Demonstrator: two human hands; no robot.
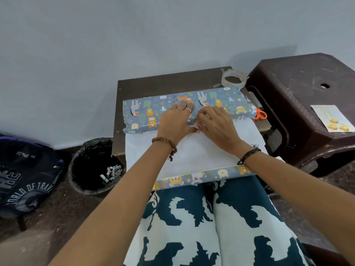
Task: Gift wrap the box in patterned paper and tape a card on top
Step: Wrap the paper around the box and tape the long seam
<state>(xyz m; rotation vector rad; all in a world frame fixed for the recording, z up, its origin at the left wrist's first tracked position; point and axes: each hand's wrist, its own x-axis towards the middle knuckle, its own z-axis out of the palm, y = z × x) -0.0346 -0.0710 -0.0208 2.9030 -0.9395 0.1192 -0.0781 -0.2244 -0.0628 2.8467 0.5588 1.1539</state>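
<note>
The small table point(134, 87) carried the box point(221, 101), covered in animal-print paper point(192, 154) whose white side trailed toward the lap. The left hand point(175, 120) pressed flat on it, fingers straight; the right hand point(215, 123) pinched the paper's edge. The card point(331, 118) lay on the stool point(299, 93).

The box point(184, 108) itself is hidden under the patterned paper point(217, 104), and the left hand point(175, 120) and right hand point(215, 123) cover its middle. Only the orange handles of the scissors point(259, 114) show past the box's end. The card point(332, 118) on the brown stool point(299, 96) has print too small to read. The backpack point(25, 175) is cut off by the left edge.
</note>
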